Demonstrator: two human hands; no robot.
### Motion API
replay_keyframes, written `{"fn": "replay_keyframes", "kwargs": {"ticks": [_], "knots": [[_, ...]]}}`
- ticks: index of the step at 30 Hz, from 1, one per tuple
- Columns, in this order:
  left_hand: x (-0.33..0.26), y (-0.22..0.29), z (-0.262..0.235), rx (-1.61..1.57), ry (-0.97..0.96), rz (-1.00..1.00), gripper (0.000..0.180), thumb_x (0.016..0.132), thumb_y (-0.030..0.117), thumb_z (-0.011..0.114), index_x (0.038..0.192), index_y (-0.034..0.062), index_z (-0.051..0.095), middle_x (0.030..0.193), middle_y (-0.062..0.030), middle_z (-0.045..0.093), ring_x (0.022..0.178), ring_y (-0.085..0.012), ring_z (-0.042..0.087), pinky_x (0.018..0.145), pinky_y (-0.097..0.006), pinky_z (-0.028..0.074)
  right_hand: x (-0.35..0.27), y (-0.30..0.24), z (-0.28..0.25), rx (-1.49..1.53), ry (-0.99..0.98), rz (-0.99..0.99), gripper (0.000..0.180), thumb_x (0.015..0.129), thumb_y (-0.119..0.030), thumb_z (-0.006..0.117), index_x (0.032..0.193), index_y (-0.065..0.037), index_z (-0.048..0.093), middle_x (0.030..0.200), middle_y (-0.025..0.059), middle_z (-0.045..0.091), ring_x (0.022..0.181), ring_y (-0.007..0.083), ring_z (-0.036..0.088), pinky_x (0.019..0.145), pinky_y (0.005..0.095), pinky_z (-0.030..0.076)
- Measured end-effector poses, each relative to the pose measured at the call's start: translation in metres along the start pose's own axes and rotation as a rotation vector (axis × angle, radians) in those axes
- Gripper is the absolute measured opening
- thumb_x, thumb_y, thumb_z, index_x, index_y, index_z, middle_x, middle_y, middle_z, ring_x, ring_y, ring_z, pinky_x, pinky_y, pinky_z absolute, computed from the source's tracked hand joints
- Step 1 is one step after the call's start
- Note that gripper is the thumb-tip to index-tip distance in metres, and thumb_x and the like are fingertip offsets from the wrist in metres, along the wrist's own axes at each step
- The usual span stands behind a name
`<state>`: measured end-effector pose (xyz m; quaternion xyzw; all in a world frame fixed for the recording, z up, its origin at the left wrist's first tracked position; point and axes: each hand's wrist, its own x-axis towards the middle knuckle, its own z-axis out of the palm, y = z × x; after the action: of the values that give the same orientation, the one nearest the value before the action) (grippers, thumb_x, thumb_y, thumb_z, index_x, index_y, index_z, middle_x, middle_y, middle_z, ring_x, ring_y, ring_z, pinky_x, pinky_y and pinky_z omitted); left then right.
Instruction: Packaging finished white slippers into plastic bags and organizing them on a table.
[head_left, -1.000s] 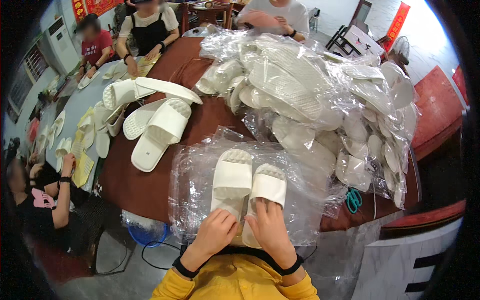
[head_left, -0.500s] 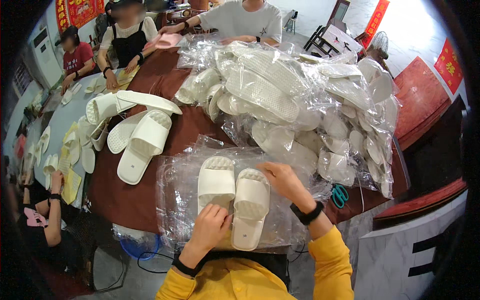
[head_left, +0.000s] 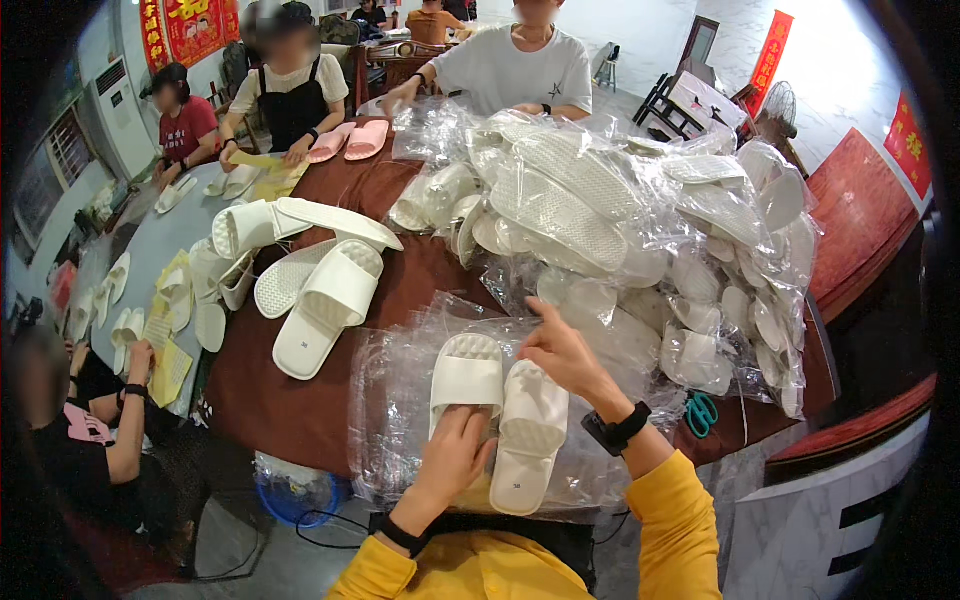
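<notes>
Two white slide slippers lie side by side on a stack of clear plastic bags (head_left: pixel 385 400) in front of me. My left hand (head_left: pixel 455 455) has its fingers tucked under the strap of the left slipper (head_left: pixel 466 375), thumb outside; its heel end is hidden by the hand. Just beyond the toe of the right slipper (head_left: pixel 530 425), my right hand (head_left: pixel 568 350) points its index finger forward, the other fingers loosely bent and holding nothing visible. Farther left, several loose white slippers (head_left: pixel 325 305) are heaped, some overlapping.
A big pile of bagged white slippers (head_left: pixel 640 240) covers the right side. Teal-handled scissors (head_left: pixel 700 412) lie at the right edge. Pink slippers (head_left: pixel 367 140) sit at the back, by co-workers. More slippers line the grey table (head_left: pixel 150 235) at left. A blue basin (head_left: pixel 298 495) stands below.
My left fingers have slid under the left slipper's strap. My right index finger has stretched out. A co-worker's hand has left the pink slippers on the table. The view has shifted.
</notes>
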<state>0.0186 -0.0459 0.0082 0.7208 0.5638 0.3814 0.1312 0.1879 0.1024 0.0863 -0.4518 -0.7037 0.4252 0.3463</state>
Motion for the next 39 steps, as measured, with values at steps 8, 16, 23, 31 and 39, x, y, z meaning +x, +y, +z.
{"fn": "replay_keyframes", "kwargs": {"ticks": [8,16,23,31,39], "knots": [[0.000,0.000,0.000,0.012,-0.125,-0.002,0.055,0.078,0.011,0.068,0.127,-0.0030,0.048,0.122,-0.0226,0.049,0.117,-0.0428,0.046,0.101,-0.046,0.040,0.037,-0.007,0.050,-0.135,-0.293,-0.122,0.018,0.086,-0.009,0.057,0.093,0.001,0.070,0.086,0.0142,0.071,0.067,0.0212,0.070,0.063,0.0326,0.054],[-0.004,-0.005,0.003,-0.013,-0.100,0.027,0.053,0.082,0.012,0.064,0.130,-0.0023,0.047,0.121,-0.0222,0.051,0.115,-0.0425,0.048,0.099,-0.047,0.041,0.048,0.000,0.081,-0.142,-0.417,-0.049,0.019,0.089,-0.015,0.060,0.097,-0.001,0.072,0.083,0.0095,0.072,0.072,0.0154,0.070,0.065,0.0298,0.053],[0.004,-0.002,-0.008,-0.057,-0.070,0.073,0.053,0.079,0.010,0.067,0.127,-0.0037,0.048,0.123,-0.0240,0.049,0.112,-0.0442,0.048,0.094,-0.046,0.043,-0.011,-0.015,0.050,-0.067,-0.248,-0.101,0.015,0.090,-0.006,0.060,0.098,0.004,0.068,0.087,0.0131,0.070,0.081,0.0170,0.070,0.069,0.0287,0.054],[-0.017,0.012,-0.052,-0.009,-0.207,0.247,0.055,0.084,0.012,0.063,0.134,-0.0021,0.045,0.132,-0.0225,0.047,0.122,-0.0396,0.048,0.100,-0.043,0.043,-0.048,0.032,0.061,0.370,0.020,-0.054,0.012,0.095,-0.002,0.054,0.101,0.005,0.062,0.096,0.0100,0.066,0.086,0.0177,0.067,0.076,0.0266,0.055],[0.057,0.003,-0.096,-0.070,-0.341,0.163,0.046,0.088,0.010,0.056,0.133,0.0019,0.048,0.125,-0.0184,0.057,0.111,-0.0361,0.057,0.092,-0.044,0.048,-0.047,0.024,0.058,0.535,0.007,0.038,0.018,0.098,-0.010,0.052,0.102,0.004,0.063,0.098,0.0080,0.065,0.087,0.0175,0.066,0.079,0.0285,0.053]]}}
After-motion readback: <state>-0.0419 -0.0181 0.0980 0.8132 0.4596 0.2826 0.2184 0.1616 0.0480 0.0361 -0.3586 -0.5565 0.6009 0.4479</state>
